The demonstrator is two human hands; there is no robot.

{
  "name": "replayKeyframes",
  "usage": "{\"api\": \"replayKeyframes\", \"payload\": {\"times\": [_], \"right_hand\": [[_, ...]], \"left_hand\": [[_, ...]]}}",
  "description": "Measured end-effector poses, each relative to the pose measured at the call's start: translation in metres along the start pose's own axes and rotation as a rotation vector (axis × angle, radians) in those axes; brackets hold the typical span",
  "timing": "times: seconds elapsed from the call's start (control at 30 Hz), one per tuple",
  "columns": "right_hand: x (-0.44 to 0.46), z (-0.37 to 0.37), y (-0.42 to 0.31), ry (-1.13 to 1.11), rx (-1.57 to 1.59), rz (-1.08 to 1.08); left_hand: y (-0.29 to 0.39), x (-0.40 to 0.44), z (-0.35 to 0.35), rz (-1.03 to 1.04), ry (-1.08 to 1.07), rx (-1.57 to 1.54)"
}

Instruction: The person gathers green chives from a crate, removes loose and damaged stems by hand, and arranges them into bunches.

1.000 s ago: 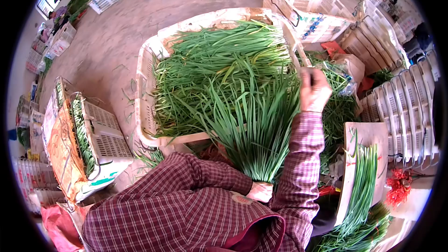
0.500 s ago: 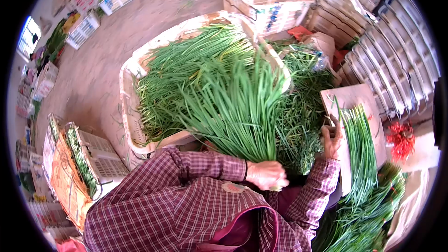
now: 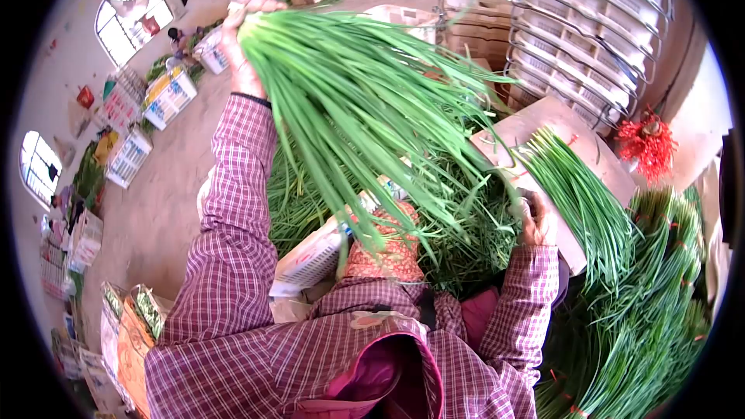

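My left hand [image 3: 242, 46] is raised at the upper left, closed around the pale root end of a big bunch of garlic chives [image 3: 365, 101]. The long green leaves fan out to the right and hang down across the middle of the view. My right hand [image 3: 537, 219] is low beside the left edge of a board [image 3: 535, 120], its fingers curled; whether anything is in them is hidden. On that board a smaller bundle of chives [image 3: 578, 194] lies with its pale ends at the top.
Loose chives [image 3: 299, 209] fill a white crate [image 3: 310, 260], partly hidden. Trimmed leaves [image 3: 473, 240] lie piled beside it. Tied bundles [image 3: 644, 302] are heaped at right. Red ties [image 3: 648, 147] hang by the board. Stacked crates [image 3: 574, 39] stand behind.
My left hand has lifted the chive bunch from near my lap up and to the left, turning its leaves to the right. My right hand's fingers have curled in. The view has tilted up.
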State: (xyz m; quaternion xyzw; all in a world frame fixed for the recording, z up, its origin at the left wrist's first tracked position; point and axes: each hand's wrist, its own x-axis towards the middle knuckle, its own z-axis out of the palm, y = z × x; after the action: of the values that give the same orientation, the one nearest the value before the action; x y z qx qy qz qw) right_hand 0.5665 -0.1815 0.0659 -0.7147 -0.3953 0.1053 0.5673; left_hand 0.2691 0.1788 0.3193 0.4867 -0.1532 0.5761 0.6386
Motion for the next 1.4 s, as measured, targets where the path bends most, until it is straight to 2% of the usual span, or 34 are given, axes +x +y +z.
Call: {"api": "replayKeyframes", "payload": {"times": [0.03,0.1,0.17,0.27,0.43,0.7,0.77,0.83,0.9,1.13,1.2,1.23,1.3,1.33,1.4], "right_hand": [[-0.002,-0.005,-0.001,0.019,0.005,0.002],[-0.005,-0.009,-0.010,0.023,-0.028,0.005],[-0.013,-0.018,-0.017,0.056,-0.017,-0.001],[-0.023,-0.031,-0.023,0.094,0.065,0.110],[-0.031,-0.038,-0.025,0.175,0.114,0.068],[-0.031,-0.032,-0.040,0.195,0.140,0.033],[-0.030,-0.028,-0.040,0.246,0.178,0.008],[-0.032,-0.030,-0.041,0.211,0.074,0.046],[-0.033,-0.027,-0.043,0.243,0.104,0.009],[-0.036,-0.022,-0.041,0.183,0.136,0.028],[-0.033,-0.015,-0.045,0.254,0.229,-0.069],[-0.032,-0.018,-0.051,0.172,0.251,-0.048],[-0.030,-0.011,-0.073,0.156,0.301,-0.128],[-0.023,-0.007,-0.085,0.140,0.242,-0.230],[-0.006,0.007,-0.117,0.101,0.190,-0.383]], "left_hand": [[-0.004,0.002,-0.004,0.052,-0.020,-0.037],[-0.009,-0.004,-0.007,0.091,0.108,0.080],[-0.018,-0.003,-0.031,0.040,-0.049,-0.127],[-0.030,-0.012,-0.029,0.007,-0.006,-0.147],[-0.042,-0.019,-0.025,0.000,0.012,-0.103],[-0.048,-0.021,-0.027,-0.039,0.000,-0.212],[-0.049,-0.023,-0.025,-0.026,0.082,-0.074],[-0.051,-0.023,-0.039,-0.027,0.078,0.024],[-0.050,-0.022,-0.047,-0.060,0.107,0.244],[-0.052,-0.033,-0.027,-0.112,0.229,0.265],[-0.052,-0.033,-0.021,-0.134,0.256,0.302],[-0.051,-0.033,-0.018,-0.129,0.258,0.294],[-0.056,-0.039,-0.001,-0.171,0.292,0.251],[-0.059,-0.042,0.014,-0.204,0.283,0.102],[-0.064,-0.048,0.042,-0.256,0.112,0.106]]}}
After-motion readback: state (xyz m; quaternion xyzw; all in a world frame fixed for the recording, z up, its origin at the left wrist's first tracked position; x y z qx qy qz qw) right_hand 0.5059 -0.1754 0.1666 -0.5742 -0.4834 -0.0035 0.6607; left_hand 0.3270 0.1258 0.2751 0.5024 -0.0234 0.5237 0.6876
